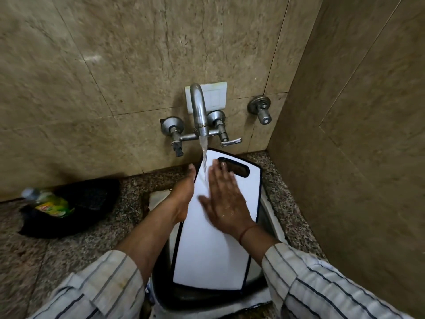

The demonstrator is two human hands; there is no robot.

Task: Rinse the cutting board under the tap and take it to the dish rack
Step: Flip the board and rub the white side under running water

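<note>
The cutting board leaned over the sink, handle end under the tap so water sheeted down. Left hand fingers gripped its edge for support; right hand fingers lay flat, released, rubbing just below the stream.

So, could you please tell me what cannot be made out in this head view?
- Dish rack: not in frame.
- Left hand fingers: hidden behind the board edge, so its grip is unclear.
- Sink basin: mostly covered by the board and arms.
- Bottle label: blurred, unreadable.
- Right hand: motion-blurred, flat on the board.
- Black item beside the bottle: too dark to identify.
</note>
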